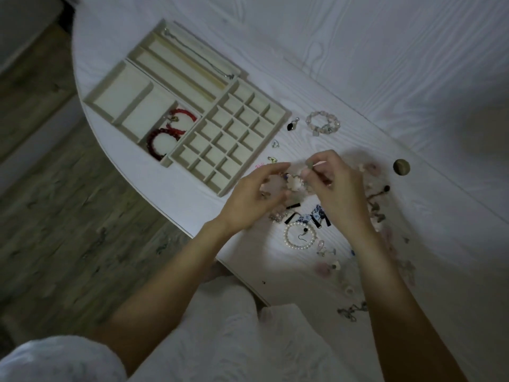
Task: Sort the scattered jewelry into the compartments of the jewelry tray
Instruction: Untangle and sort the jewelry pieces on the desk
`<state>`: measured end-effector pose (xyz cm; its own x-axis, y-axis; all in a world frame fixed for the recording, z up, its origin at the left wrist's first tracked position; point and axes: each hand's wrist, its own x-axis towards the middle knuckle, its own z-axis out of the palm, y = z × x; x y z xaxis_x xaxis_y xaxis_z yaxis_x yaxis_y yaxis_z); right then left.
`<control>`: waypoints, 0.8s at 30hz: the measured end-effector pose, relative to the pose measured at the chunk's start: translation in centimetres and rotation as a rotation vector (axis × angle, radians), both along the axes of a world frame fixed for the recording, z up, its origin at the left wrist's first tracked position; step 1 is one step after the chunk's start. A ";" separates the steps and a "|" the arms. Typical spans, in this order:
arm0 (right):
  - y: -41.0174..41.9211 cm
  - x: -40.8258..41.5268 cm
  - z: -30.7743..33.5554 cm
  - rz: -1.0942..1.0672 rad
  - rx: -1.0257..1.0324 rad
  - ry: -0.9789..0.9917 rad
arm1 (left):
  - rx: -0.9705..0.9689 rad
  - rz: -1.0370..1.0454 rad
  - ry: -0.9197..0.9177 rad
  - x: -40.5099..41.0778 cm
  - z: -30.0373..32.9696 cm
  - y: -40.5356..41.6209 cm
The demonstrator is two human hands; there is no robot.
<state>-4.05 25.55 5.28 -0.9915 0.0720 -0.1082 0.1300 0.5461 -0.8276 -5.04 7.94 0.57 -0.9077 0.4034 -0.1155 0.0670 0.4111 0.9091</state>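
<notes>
The beige jewelry tray [286,114] lies on the white table, left of my hands. Two red bracelets [165,137] sit in one of its larger compartments, and a thin chain [198,57] lies in a long slot at the back. My left hand [254,197] and my right hand [340,188] hover just right of the tray's grid section. Together they pinch a pale beaded piece with a flower-shaped bead [294,183] between them. A white pearl bracelet [300,235] lies below my hands.
A pale stone bracelet [322,123] and a dark pendant [291,125] lie right of the tray. Black-and-blue earrings [311,216] and several small pieces are scattered under and right of my hands. A round knob [401,167] sits farther right. The table edge runs diagonally at left.
</notes>
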 end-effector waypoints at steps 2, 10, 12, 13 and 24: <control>-2.0 -0.7 0.0 0.016 -0.100 -0.034 | 0.149 0.038 -0.139 -0.3 0.7 -1.4; -11.0 -5.5 -1.7 0.323 0.060 -0.112 | 0.272 0.349 -0.307 -3.9 1.3 -10.6; -12.7 -6.8 -1.6 0.357 0.095 -0.093 | 0.227 0.297 -0.351 -5.3 1.0 -12.7; -13.7 -7.6 -1.6 0.381 0.103 -0.084 | 0.206 0.268 -0.362 -6.0 0.9 -13.9; -15.0 -12.6 -3.5 0.286 0.065 -0.174 | -0.225 0.330 0.122 -9.9 -1.9 -15.4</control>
